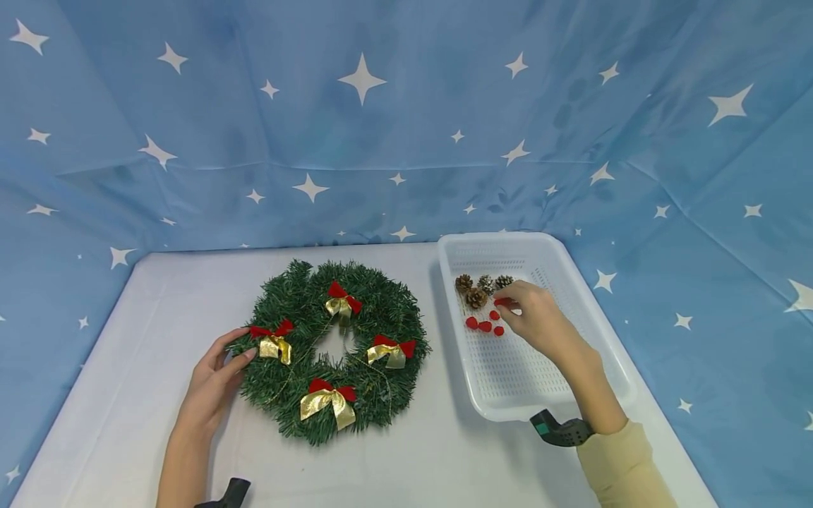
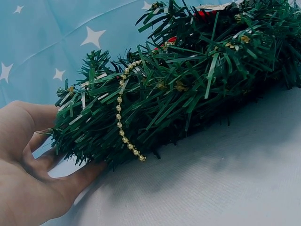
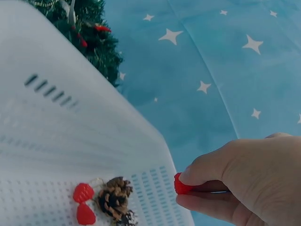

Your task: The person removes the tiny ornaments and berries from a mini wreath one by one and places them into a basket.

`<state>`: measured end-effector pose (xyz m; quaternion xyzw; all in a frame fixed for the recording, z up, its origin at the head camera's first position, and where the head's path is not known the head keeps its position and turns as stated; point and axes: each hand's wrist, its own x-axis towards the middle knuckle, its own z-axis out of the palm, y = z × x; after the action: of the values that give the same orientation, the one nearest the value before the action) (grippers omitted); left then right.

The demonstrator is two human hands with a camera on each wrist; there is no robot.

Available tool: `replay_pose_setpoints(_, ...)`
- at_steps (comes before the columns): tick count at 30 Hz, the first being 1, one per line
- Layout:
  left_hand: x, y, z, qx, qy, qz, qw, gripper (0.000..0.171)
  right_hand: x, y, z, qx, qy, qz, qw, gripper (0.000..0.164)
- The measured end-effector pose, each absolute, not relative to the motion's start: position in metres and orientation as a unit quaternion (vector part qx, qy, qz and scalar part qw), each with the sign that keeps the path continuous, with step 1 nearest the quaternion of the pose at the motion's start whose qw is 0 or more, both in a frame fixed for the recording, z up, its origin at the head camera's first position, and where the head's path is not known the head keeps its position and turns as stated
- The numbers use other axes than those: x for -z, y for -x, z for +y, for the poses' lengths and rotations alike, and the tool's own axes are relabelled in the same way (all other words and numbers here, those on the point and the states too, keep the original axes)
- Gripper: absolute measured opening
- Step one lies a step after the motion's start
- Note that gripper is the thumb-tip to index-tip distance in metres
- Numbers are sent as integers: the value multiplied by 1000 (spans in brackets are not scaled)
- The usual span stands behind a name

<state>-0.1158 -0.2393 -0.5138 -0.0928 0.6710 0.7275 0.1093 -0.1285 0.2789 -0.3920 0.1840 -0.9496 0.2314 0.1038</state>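
A green Christmas wreath point(image 1: 394, 310) lies on the white table, dressed with several red-and-gold bows point(image 1: 327, 403) and a string of gold beads point(image 2: 119, 113). My left hand point(image 1: 212, 384) grips its left edge, thumb and fingers spread around the needles beside the left bow. Over the white basket point(image 1: 540, 406), my right hand point(image 1: 536, 317) pinches a small bumpy red berry point(image 3: 180, 184) between thumb and fingers. Below that hand, several more red berries point(image 1: 485, 327) lie on the basket floor next to several pine cones point(image 1: 476, 298), some of them white-tipped.
The perforated basket has raised walls point(image 3: 94, 80) and stands right of the wreath. Behind the table hangs a blue cloth point(image 1: 330, 141) with white stars, and it runs down both sides. The white tablecloth point(image 1: 406, 466) shows between wreath and front edge.
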Motion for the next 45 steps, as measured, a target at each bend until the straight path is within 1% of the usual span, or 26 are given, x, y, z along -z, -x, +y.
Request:
replay_pose_setpoints(5,514,116,-240,-728,94,670,111,59,392,135,286,-225,-179,-953,97,12)
replay_pose_setpoints(11,513,116,-240,-732,87,666,119,60,395,143,294,-216,-172,-958,74,12)
replay_pose_setpoints(16,513,116,-242,-722,92,675,123,62,401,150,301,-200,-178,-961,66,9)
replay_pose_setpoints(24,514,114,-243,-712,92,685,124,61,407,157,307,-192,-171,-966,35,12)
replay_pose_setpoints(28,514,113,-243,-714,89,684,121,61,410,160,310,-186,-176,-966,28,12)
replay_pose_setpoints(39,511,110,-242,-708,89,692,111,60,422,168,312,-192,-167,-967,-23,15)
replay_pose_setpoints(45,504,109,-240,-661,62,744,74,58,422,166,310,-190,-164,-968,-27,16)
